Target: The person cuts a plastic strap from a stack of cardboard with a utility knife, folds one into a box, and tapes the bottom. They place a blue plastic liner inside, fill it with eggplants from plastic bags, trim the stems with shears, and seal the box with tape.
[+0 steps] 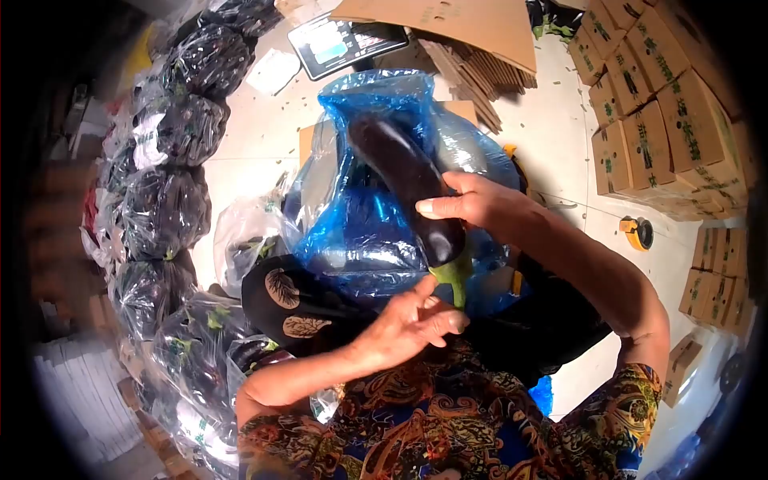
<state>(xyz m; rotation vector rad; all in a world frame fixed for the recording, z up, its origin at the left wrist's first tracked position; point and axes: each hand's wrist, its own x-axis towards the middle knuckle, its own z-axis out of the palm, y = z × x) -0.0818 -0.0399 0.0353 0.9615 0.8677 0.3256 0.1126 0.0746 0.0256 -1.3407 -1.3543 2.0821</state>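
A long dark purple eggplant [400,172] slants over a blue plastic bag [376,90] that stands wide open in front of me. My right hand [480,202] grips the eggplant near its lower end, with the thumb on top. The green stem [454,280] points down toward my body. Just left of the stem is my left hand [412,322], its fingers loosely bent and partly apart, with nothing seen in them. Parts of a cardboard box [460,112] show behind and around the bag.
Clear bags of eggplants [164,212] line the left side. A digital scale [332,48] and flattened cardboard [448,28] lie ahead. Stacked cartons [648,136] stand at the right, with a yellow tape roll [638,234] on the floor beside them.
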